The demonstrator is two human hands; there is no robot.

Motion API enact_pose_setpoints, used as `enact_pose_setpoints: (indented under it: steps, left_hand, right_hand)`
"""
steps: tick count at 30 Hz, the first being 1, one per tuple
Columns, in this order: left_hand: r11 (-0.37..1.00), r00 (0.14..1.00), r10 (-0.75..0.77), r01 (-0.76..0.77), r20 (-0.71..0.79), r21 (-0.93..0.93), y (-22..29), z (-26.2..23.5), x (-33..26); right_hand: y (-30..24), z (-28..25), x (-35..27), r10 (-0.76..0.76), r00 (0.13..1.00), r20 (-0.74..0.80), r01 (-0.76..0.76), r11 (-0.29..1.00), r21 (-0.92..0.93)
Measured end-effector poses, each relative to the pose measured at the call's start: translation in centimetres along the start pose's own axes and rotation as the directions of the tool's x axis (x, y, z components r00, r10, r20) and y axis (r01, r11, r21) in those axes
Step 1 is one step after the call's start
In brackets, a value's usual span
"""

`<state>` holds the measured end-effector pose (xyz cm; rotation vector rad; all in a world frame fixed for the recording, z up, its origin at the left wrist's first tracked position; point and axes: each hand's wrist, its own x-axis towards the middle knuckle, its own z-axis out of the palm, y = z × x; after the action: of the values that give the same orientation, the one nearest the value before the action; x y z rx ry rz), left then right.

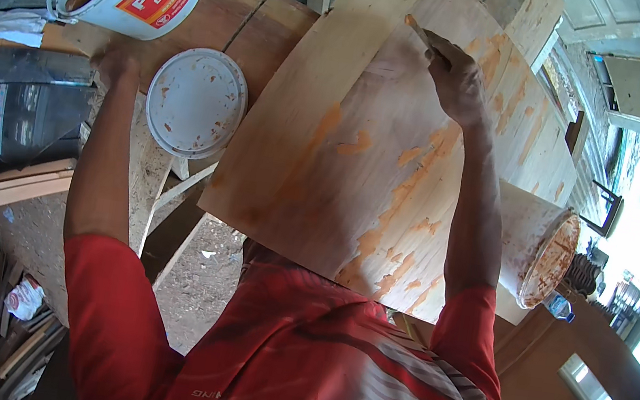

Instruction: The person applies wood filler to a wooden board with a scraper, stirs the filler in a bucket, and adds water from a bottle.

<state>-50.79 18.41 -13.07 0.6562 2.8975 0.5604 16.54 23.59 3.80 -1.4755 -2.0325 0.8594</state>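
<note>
My right hand (459,80) is closed round a thin putty scraper (416,28), its tip coated in orange, over the far part of a pale plywood sheet (277,153). Orange putty (391,218) lies on the wood in streaks and patches. At the far left, my left hand (119,67) is at a wooden board, just below a white bucket (169,19) with a red label; its fingers are hidden. Near that hand lies a round white lid (196,103) specked with orange.
A putty-smeared white bucket (527,237) lies on its side at the sheet's right edge, beside a small plastic bottle (558,307). Wood scraps (26,339) are heaped at lower left. A brown door panel (560,356) stands at lower right.
</note>
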Motion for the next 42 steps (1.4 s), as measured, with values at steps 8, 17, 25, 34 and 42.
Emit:
enact_pose_setpoints:
  steps: [8, 17, 25, 34, 42]
  left_hand:
    - [0.983, 1.000, 0.000, 0.001, 0.006, -0.182, 3.1, 0.9, -4.4]
    - [1.000, 0.996, 0.025, -0.024, 0.084, -0.011, 1.8, 1.0, -1.0]
    - [0.985, 0.993, 0.104, -0.109, 0.047, 0.133, 0.7, 2.5, 0.6]
    - [0.821, 0.973, 0.185, -0.228, 0.135, 0.523, 1.9, 1.4, -1.2]
    - [0.680, 0.930, 0.330, -0.351, 0.159, 0.643, 4.3, -1.2, -4.6]
  right_hand:
    - [-1.2, -0.9, 0.8, 0.037, 0.992, 0.119, 0.046, 0.777, -0.628]
    - [-5.0, 0.0, 0.0, -0.001, 0.986, 0.168, 0.094, 0.830, -0.549]
    - [-5.4, -0.5, 0.5, -0.012, 0.991, 0.133, 0.088, 0.809, -0.582]
    - [-5.4, -0.3, -0.3, -0.024, 0.966, 0.259, 0.196, 0.720, -0.665]
    - [-5.7, 0.4, -1.4, -0.145, 0.956, 0.256, 0.275, 0.746, -0.607]
